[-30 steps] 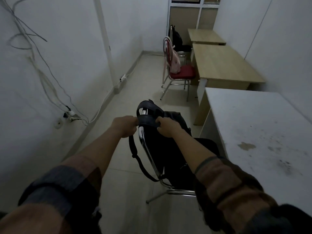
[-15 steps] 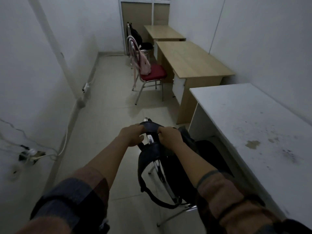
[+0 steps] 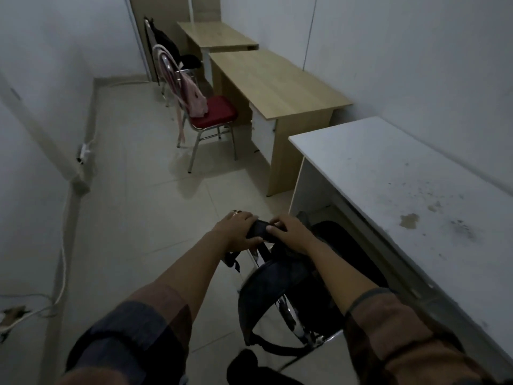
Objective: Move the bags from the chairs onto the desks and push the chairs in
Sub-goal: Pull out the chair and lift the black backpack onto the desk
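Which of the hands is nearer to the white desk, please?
Right. The right hand grips the black backpack's top beside the white desk; the left hand holds it farther out toward the aisle.

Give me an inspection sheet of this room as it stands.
Surface: white desk stained, no bag on it.
Job's things: black backpack hung on near chair; pink bag on red chair; dark bag on far chair.
Clutter: nothing seen.
Grips: left hand and right hand hold the backpack's top.
Cables: white cables along the wall.
Surroundings: two wooden desks, tiled floor.
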